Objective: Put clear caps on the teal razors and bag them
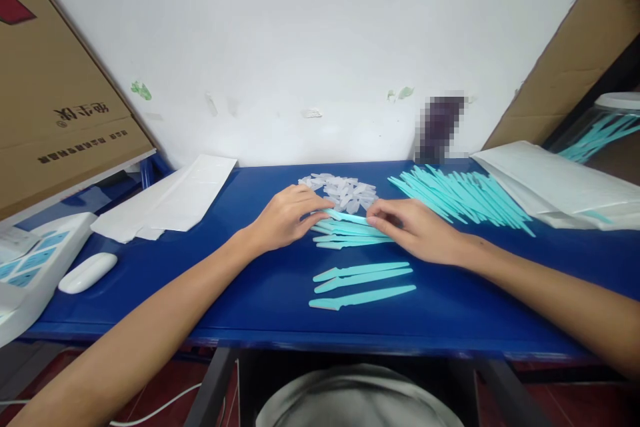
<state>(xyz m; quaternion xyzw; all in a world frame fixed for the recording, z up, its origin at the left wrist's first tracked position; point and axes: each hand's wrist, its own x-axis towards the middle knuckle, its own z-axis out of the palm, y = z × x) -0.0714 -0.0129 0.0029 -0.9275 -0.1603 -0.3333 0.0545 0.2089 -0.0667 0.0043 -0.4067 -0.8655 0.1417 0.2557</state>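
My left hand (295, 215) pinches the blade end of a turquoise eyebrow razor (346, 216). Its handle end is between the thumb and fingers of my right hand (407, 227). Just below, several more razors (345, 238) lie side by side, partly covered by my hands. Closer to me, three separate razors (363, 297) rest with their blade ends to the left. Behind my hands is a heap of small translucent plastic caps (350, 192). Whether a cap is on the held razor's blade is hard to make out.
A big pile of turquoise razors (460, 193) is at the back right, beside white envelopes (565, 180) and a clear jar (610, 127) holding more. White paper bags (175, 197), a white oval case (88, 273) and a white device (45, 260) occupy the left of the blue table (240, 293).
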